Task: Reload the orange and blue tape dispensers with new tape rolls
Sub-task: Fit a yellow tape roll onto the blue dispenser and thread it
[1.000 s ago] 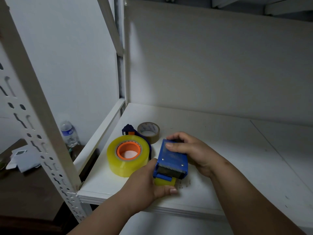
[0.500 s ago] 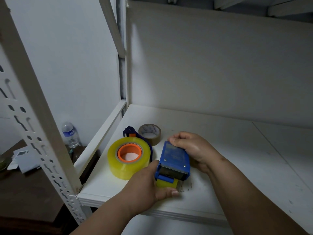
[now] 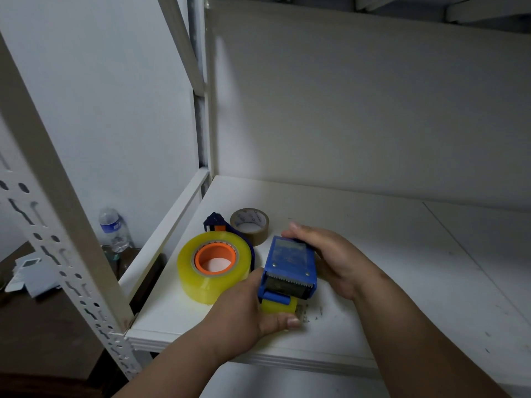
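Note:
A blue tape dispenser (image 3: 290, 265) with a serrated blade edge facing me is held just above the white shelf (image 3: 373, 254). My right hand (image 3: 330, 259) grips its far end and right side. My left hand (image 3: 258, 308) holds its near end, thumb under a yellowish tape roll (image 3: 277, 305) that shows below the blade. Left of it lies a large yellow-clear tape roll (image 3: 212, 268) fitted on an orange hub, part of a dark blue and orange dispenser (image 3: 217, 224) mostly hidden behind the roll.
A small brown tape roll (image 3: 250, 225) lies flat behind the two dispensers. A perforated white rack post (image 3: 57, 239) stands at the shelf's left front corner. Below left are a water bottle (image 3: 113, 229) and papers (image 3: 31, 277) on a dark surface.
The blue dispenser and both hands have shifted slightly; my right hand slid from the top of the dispenser toward its far right side. The other rolls have not moved.

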